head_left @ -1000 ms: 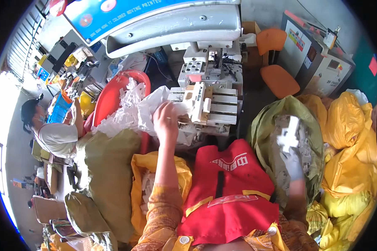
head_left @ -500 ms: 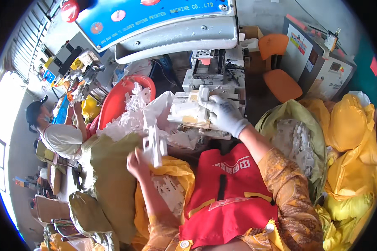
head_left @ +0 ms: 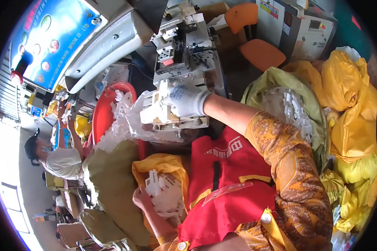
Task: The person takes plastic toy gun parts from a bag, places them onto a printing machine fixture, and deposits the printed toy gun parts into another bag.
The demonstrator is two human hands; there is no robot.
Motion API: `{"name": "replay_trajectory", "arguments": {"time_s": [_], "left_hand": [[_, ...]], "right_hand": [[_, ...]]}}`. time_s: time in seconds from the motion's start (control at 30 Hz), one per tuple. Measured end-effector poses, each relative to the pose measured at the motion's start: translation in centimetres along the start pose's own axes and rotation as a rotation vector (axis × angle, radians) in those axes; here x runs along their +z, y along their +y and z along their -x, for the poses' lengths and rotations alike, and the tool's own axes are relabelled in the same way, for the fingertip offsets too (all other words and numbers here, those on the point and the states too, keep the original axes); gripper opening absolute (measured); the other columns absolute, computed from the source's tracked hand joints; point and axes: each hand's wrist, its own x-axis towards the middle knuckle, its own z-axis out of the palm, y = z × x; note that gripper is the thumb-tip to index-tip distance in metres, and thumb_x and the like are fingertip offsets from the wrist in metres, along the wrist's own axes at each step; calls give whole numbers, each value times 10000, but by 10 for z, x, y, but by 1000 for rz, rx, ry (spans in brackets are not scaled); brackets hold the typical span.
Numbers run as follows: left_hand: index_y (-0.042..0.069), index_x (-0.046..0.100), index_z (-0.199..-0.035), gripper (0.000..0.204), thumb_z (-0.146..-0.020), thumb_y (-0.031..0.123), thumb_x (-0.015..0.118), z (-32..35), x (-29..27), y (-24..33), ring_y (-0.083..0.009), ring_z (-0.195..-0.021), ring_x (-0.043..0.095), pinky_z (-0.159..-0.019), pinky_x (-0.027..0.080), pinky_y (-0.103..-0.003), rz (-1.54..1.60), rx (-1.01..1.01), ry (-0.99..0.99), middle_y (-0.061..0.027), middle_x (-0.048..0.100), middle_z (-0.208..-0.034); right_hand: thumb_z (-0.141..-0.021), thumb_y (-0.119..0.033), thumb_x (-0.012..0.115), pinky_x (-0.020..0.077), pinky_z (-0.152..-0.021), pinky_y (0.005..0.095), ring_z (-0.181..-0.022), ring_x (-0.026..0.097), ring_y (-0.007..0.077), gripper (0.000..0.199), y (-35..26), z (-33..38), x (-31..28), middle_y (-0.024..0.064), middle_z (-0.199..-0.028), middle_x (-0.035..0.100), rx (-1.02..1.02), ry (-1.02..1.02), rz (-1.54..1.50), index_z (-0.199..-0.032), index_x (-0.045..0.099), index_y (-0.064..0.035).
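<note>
Evidently, the white plastic piece (head_left: 155, 102) lies on the machine's bed (head_left: 192, 122), where the gloved right hand (head_left: 185, 99) bends its fingers against the piece's right side, though hidden fingertips leave any grip uncertain. The bare left hand (head_left: 143, 199) is curled beside another white piece (head_left: 154, 184) at the yellow bag (head_left: 159, 163), its hold equally unclear. Both pieces look light, stiff and rather smooth, their thin projections perhaps breakable, so the solid side edges seem the best place to pinch.
</note>
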Motion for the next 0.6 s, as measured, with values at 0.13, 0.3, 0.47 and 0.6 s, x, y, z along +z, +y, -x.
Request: {"name": "replay_trajectory", "arguments": {"time_s": [0.13, 0.3, 0.47, 0.6], "left_hand": [[-38, 569, -667, 336, -841, 249, 556, 6, -3, 6, -368, -581, 505, -566, 389, -433, -51, 8, -73, -191, 542, -634], [-45, 619, -715, 306, -831, 233, 565, 15, -1, -12, -346, -602, 540, -591, 422, -428, -48, -13, -90, -178, 574, -661], [-72, 635, -730, 318, -819, 218, 540, 14, -6, 36, -336, -621, 551, -614, 440, -429, 57, -79, -51, -197, 596, -704], [-57, 643, -763, 359, -841, 275, 530, -18, 21, 43, -359, -638, 559, -634, 440, -442, -59, 168, -105, -201, 601, -719]], "right_hand": [[-758, -219, 557, 451, -810, 440, -961, 555, 304, 302, 1, 7, 0, 135, -1048, 575, 119, -87, 15, -1033, 673, -171], [-749, -209, 613, 437, -842, 427, -990, 529, 283, 409, -6, 56, 33, 105, -1130, 502, 137, 346, -102, -1156, 583, -179], [-674, -85, 686, 427, -886, 428, -1112, 499, 309, 435, -17, 170, 65, 118, -1210, 488, 261, 848, -151, -1093, 590, -154], [-758, -77, 606, 463, -842, 384, -955, 569, 284, 302, 25, 304, 164, 144, -1026, 584, 682, 725, -345, -1060, 599, -60]]}}
